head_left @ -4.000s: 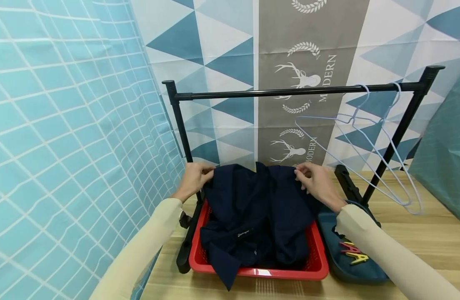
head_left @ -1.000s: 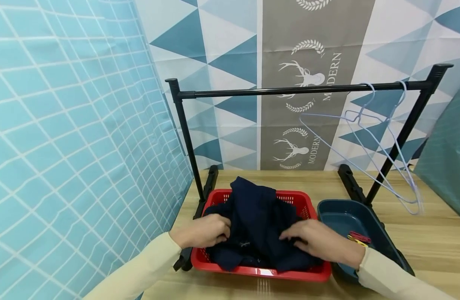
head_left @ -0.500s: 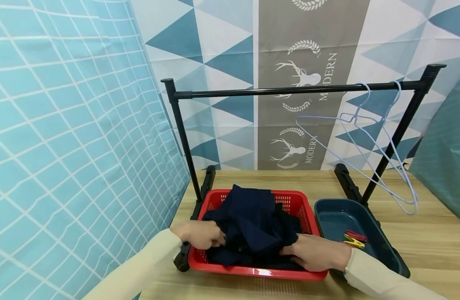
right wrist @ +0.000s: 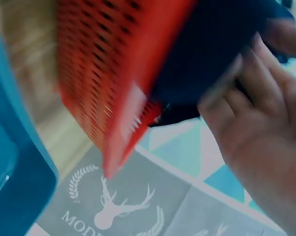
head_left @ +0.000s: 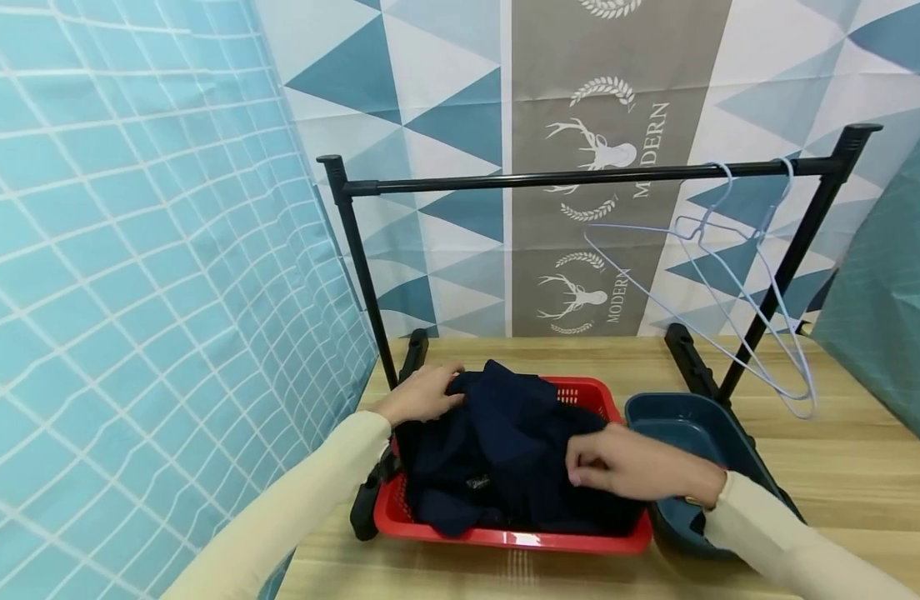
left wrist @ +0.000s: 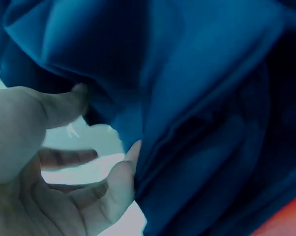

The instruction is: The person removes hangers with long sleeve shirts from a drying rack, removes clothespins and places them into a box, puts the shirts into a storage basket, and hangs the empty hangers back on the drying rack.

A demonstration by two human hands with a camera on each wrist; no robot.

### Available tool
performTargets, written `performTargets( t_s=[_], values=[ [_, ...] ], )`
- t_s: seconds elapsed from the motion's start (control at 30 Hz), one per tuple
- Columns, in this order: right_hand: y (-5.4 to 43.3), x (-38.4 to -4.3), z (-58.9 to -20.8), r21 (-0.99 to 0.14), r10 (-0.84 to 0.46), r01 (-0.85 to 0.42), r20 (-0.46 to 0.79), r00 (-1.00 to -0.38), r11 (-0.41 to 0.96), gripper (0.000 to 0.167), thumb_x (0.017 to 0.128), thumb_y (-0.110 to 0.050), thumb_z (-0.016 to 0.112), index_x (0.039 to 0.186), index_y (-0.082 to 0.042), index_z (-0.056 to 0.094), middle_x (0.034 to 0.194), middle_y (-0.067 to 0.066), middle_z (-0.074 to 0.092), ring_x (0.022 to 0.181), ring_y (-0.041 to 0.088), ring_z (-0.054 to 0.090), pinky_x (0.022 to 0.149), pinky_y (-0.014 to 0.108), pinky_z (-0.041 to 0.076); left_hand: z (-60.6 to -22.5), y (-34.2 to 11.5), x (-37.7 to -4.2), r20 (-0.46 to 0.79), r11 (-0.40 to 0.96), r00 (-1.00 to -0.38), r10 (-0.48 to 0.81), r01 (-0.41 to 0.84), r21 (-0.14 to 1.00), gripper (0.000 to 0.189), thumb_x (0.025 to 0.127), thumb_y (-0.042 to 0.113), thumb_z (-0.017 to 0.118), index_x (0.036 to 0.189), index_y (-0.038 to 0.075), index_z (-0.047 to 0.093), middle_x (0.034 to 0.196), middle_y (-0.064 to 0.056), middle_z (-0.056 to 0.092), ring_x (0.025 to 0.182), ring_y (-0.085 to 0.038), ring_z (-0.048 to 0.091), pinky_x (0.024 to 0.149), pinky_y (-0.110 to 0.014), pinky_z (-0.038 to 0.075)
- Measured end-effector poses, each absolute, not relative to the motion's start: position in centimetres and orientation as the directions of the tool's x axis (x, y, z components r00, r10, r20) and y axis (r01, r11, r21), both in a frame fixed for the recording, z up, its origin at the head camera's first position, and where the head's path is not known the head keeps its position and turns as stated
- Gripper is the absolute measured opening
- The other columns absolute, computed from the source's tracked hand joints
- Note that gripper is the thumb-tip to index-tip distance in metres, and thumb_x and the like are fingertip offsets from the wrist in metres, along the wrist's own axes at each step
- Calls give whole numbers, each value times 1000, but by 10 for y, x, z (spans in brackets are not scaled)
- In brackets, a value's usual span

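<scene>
A crumpled navy garment with a small pale-lettered label lies in the red plastic basket, heaped above its back rim. My left hand is at the garment's back left. In the left wrist view its thumb and fingers are spread, and fingertips touch a fold of dark cloth. My right hand is over the garment's right side with fingers curled. The right wrist view, blurred, shows navy cloth running in between its thumb and curled fingers. The basket's perforated side stands below.
A dark blue tray stands right of the basket, partly under my right forearm. Over both spans a black rail on two posts. Pale blue wire hangers hang at its right end. A light blue checked sheet borders the left side.
From low at the basket's front half, my left hand has moved back and up to the garment's far left edge. My right hand has risen with cloth. The garment was held up higher earlier, then lowered.
</scene>
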State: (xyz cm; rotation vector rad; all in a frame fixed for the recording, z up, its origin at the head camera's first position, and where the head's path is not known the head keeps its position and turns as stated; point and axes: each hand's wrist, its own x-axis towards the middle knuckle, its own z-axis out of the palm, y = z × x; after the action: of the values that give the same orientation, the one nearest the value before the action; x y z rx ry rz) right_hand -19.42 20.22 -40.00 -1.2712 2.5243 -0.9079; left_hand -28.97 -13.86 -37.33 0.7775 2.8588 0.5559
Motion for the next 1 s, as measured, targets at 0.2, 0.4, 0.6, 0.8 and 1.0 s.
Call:
performTargets(
  t_s=[0.2, 0.4, 0.6, 0.8, 1.0],
  values=[
    [195, -231, -388, -579, -511, -526, 208, -834, 623, 31, 100, -34, 71, 122, -13, 65, 99, 4, 72, 83, 21, 68, 74, 42, 56, -382, -147, -307, -124, 791, -891, 437, 315, 524, 65, 100, 29, 72, 153, 3, 44, 83, -8, 69, 56, -20, 65, 51, -34, 52],
    [182, -251, -400, -513, -545, -474, 15, -838, 715, 53, 100, -37, 69, 138, -1, 63, 128, 14, 68, 113, 27, 66, 98, 53, 50, -394, -146, -315, -106, 665, -896, 431, 236, 708, 48, 100, -2, 63, 146, -5, 50, 94, -12, 71, 71, -20, 70, 59, -33, 52],
    [177, -241, -404, -546, -565, -469, -9, -825, 694, 70, 100, -48, 65, 145, 5, 54, 65, -5, 58, 54, 9, 52, 79, 36, 53, -390, -147, -316, -46, 643, -892, 449, 288, 709, 28, 96, -8, 62, 119, 3, 74, 93, -3, 74, 86, -16, 69, 74, -33, 51],
    [181, -220, -398, -529, -591, -556, 122, -797, 641, 82, 96, -58, 66, 161, -17, 37, 81, -7, 65, 64, 6, 56, 78, 34, 53, -366, -157, -289, 187, 555, -762, 620, 595, 581, 15, 98, 2, 68, 96, 16, 76, 92, 4, 66, 72, -12, 60, 67, -31, 50],
    [192, -186, -403, -429, -676, -655, 127, -726, 622, 86, 94, -63, 64, 164, -26, 30, 136, 8, 63, 127, 37, 54, 99, 59, 48, -372, -166, -242, 242, 418, -469, 849, 878, 234, 19, 94, 2, 72, 82, 17, 72, 86, 7, 56, 74, -4, 51, 68, -21, 45]
  ],
)
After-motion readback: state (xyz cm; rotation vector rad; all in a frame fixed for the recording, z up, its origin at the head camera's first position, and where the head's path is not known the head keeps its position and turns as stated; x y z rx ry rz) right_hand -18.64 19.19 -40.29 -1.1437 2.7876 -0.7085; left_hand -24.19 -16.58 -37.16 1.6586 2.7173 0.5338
